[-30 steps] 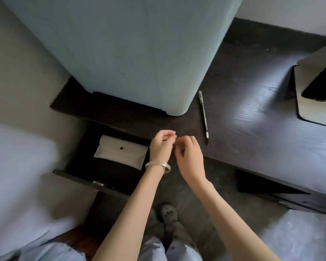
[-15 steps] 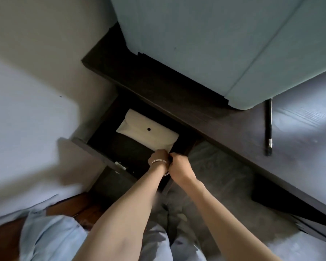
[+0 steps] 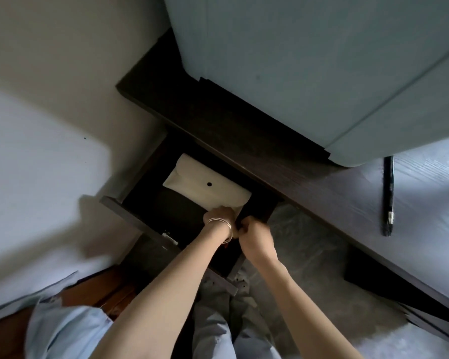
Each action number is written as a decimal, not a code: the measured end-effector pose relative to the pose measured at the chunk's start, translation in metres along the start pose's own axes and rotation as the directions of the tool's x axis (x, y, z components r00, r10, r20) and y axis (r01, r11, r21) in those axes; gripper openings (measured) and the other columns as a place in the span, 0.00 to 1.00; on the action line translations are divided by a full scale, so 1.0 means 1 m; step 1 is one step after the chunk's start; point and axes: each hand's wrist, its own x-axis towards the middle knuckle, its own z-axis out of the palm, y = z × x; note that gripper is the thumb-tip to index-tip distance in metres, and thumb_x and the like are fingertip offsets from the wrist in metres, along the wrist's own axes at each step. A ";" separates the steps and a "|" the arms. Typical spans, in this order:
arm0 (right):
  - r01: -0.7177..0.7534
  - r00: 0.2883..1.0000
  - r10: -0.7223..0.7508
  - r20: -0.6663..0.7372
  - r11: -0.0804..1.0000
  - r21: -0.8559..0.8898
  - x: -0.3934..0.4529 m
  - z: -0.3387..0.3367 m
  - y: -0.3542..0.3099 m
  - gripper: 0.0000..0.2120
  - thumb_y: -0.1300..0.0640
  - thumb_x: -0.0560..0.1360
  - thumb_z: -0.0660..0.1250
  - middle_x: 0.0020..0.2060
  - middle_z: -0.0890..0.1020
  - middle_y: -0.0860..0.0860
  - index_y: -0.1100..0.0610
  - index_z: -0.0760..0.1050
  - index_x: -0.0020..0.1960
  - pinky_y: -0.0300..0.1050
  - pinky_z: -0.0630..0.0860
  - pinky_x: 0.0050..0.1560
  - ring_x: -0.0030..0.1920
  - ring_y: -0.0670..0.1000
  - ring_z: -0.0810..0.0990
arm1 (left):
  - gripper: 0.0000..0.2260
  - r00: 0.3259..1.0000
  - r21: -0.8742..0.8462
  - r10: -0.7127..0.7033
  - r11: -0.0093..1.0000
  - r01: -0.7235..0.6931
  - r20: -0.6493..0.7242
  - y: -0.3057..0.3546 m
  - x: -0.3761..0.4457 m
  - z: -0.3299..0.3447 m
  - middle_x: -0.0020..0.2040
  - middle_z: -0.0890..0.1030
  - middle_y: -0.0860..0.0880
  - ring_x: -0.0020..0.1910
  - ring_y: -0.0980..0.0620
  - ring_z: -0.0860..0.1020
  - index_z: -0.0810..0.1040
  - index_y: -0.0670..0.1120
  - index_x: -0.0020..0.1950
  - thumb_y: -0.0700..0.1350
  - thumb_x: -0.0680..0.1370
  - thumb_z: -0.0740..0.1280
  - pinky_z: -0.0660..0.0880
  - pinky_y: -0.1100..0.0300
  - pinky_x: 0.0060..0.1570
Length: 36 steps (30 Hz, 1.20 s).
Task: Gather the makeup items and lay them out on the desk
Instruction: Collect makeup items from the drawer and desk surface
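Left hand (image 3: 219,215) down in open drawer (image 3: 130,211), fingers on near corner of cream pouch (image 3: 205,186); grip unclear. Right hand (image 3: 255,235) curled shut at 3 o'clock, touching left wrist; contents hidden. Pen (image 3: 388,193) on desk (image 3: 322,193), far out at 3 o'clock.

We are in a room at home. We see a dark wooden desk (image 3: 309,187) with an open drawer (image 3: 130,211), a soft blue chair back (image 3: 309,60), plain walls and a wood floor (image 3: 88,294).
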 end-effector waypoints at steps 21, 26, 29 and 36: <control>0.099 0.920 0.206 -0.334 0.703 0.704 -0.120 -0.177 0.056 0.04 0.61 0.75 0.67 0.40 0.84 0.57 0.60 0.80 0.46 0.44 0.82 0.38 0.38 0.52 0.84 | 0.06 0.879 -0.333 0.460 0.814 -0.475 -0.128 0.154 -0.172 -0.071 0.44 0.84 0.42 0.46 0.43 0.83 0.82 0.46 0.46 0.46 0.73 0.68 0.80 0.51 0.48; -0.007 0.856 0.281 -0.433 0.846 0.534 -0.065 -0.229 0.089 0.09 0.59 0.74 0.67 0.43 0.84 0.56 0.60 0.81 0.53 0.50 0.82 0.49 0.40 0.53 0.84 | 0.09 0.901 -0.325 0.368 0.844 -0.428 -0.230 0.231 -0.143 -0.057 0.51 0.83 0.42 0.51 0.42 0.81 0.83 0.46 0.51 0.46 0.76 0.66 0.78 0.49 0.54; -0.071 0.841 0.307 -0.446 0.879 0.472 -0.043 -0.244 0.090 0.10 0.59 0.73 0.67 0.48 0.84 0.57 0.58 0.82 0.52 0.55 0.78 0.55 0.48 0.58 0.83 | 0.08 0.925 -0.385 0.316 0.842 -0.377 -0.213 0.245 -0.127 -0.055 0.52 0.82 0.42 0.53 0.41 0.81 0.83 0.46 0.51 0.42 0.75 0.67 0.78 0.49 0.53; 0.043 0.860 0.153 -0.487 0.929 0.368 -0.054 -0.236 0.065 0.07 0.58 0.74 0.66 0.47 0.82 0.52 0.56 0.79 0.51 0.51 0.78 0.52 0.46 0.53 0.80 | 0.07 0.940 -0.539 0.273 0.770 -0.342 -0.207 0.205 -0.124 -0.062 0.37 0.84 0.46 0.38 0.49 0.84 0.81 0.46 0.40 0.43 0.75 0.63 0.81 0.54 0.44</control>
